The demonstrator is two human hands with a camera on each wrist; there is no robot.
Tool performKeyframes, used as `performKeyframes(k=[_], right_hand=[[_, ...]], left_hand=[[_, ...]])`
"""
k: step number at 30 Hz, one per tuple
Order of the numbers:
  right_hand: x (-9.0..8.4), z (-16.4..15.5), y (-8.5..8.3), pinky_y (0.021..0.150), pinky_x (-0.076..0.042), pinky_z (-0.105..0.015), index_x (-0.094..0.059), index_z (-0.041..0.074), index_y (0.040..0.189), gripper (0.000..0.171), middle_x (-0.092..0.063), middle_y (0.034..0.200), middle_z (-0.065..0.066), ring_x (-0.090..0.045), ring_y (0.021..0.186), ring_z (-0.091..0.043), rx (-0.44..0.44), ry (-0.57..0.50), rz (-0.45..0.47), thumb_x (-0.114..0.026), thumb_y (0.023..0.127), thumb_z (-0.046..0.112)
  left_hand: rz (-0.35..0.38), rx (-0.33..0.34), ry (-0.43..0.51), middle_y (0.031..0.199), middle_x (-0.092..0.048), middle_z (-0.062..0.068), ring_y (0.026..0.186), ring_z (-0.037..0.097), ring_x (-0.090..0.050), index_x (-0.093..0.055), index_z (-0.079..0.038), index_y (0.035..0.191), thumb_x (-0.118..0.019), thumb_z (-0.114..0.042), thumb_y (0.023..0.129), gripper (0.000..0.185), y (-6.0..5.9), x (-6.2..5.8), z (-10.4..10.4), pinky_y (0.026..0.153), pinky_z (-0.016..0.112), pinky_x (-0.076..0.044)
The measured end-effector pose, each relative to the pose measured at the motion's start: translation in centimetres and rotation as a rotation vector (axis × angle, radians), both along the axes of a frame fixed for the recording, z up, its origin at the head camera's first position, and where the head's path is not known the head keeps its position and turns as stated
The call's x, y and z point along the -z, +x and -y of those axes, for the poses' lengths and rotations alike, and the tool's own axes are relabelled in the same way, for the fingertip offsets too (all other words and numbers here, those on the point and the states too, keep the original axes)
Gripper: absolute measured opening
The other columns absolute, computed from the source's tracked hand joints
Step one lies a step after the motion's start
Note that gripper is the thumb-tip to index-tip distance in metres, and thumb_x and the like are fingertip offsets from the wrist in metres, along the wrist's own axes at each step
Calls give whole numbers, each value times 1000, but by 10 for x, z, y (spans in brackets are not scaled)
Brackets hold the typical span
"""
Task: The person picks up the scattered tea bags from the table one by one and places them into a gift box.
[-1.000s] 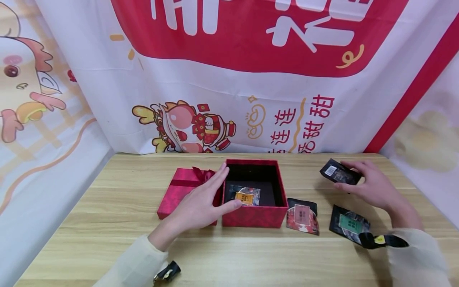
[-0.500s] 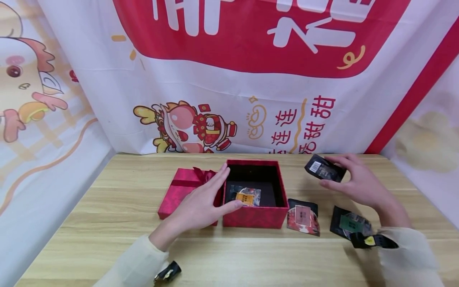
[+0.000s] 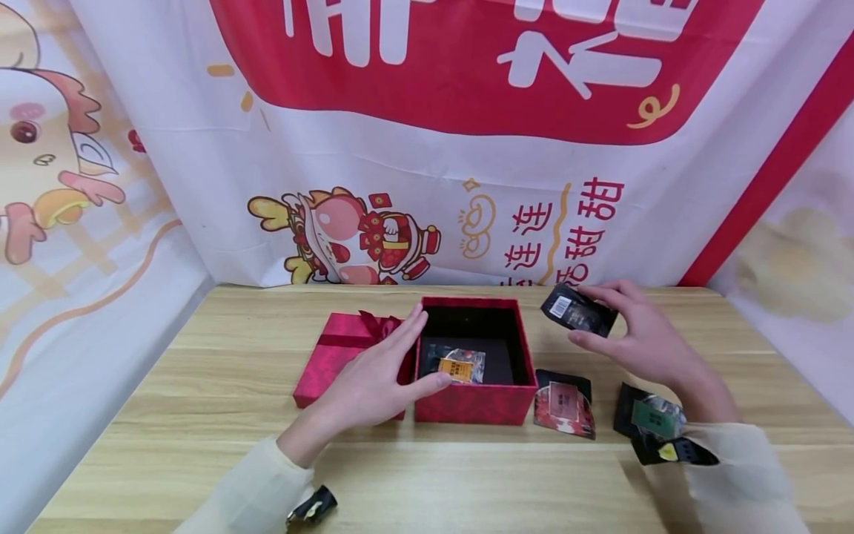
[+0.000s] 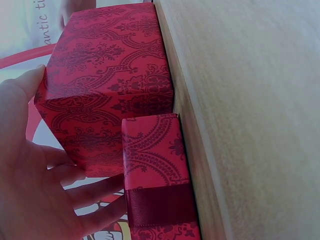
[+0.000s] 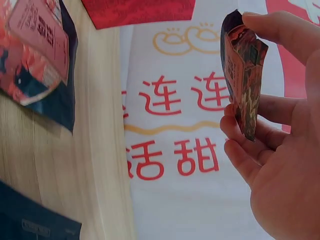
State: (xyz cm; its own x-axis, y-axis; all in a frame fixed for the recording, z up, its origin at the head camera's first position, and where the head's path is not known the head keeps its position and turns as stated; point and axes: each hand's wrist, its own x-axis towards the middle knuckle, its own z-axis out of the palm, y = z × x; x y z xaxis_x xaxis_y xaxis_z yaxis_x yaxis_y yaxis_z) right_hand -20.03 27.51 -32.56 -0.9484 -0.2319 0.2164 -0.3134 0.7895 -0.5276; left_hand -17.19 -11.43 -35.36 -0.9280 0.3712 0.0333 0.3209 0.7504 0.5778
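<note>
My right hand point(image 3: 643, 334) pinches a small dark sachet point(image 3: 579, 310) by its edges, thumb and fingers on opposite sides. It is held up above the table, right of the open red patterned gift box point(image 3: 474, 405), its barcode side showing in the head view. The right wrist view shows this sachet point(image 5: 242, 75) edge-on. My left hand point(image 3: 370, 378) rests against the box's left side, fingers fairly straight and thumb near the front rim. Inside the box lies a sachet with an orange label point(image 3: 460, 366). The left wrist view shows my thumb at a corner of the box point(image 4: 105, 55).
A red lid point(image 3: 333, 363) with a ribbon bow lies left of the box, partly behind my left hand. To the box's right lie a pink-labelled sachet point(image 3: 563, 404) and a green-labelled sachet point(image 3: 650, 415). A printed cloth point(image 3: 434, 148) hangs behind the wooden table point(image 3: 467, 482).
My right hand has moved left with the dark sachet, bringing it closer to the box. The left hand, box and lid have stayed in place.
</note>
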Motion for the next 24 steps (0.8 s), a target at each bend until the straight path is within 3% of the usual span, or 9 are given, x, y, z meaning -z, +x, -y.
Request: performKeyframes(k=[13, 24], right_hand=[[-5, 26, 7, 85, -53, -37, -59, 15, 152, 68, -52, 138, -11, -49, 118, -29, -80, -41, -68, -83, 93, 37], [-5, 52, 6, 93, -56, -53, -58, 18, 153, 70, -52, 144, -10, -50, 124, -31, -112, -32, -53, -83, 92, 43]], left_hand=[[-3, 2, -5, 178, -9, -20, 161, 27, -36, -12, -41, 170, -61, -80, 91, 101, 0, 1, 1, 113, 64, -50], [-5, 9, 3, 178, -8, -20, 161, 27, -35, -13, -39, 170, -63, -75, 93, 99, 1, 0, 1, 114, 65, -48]])
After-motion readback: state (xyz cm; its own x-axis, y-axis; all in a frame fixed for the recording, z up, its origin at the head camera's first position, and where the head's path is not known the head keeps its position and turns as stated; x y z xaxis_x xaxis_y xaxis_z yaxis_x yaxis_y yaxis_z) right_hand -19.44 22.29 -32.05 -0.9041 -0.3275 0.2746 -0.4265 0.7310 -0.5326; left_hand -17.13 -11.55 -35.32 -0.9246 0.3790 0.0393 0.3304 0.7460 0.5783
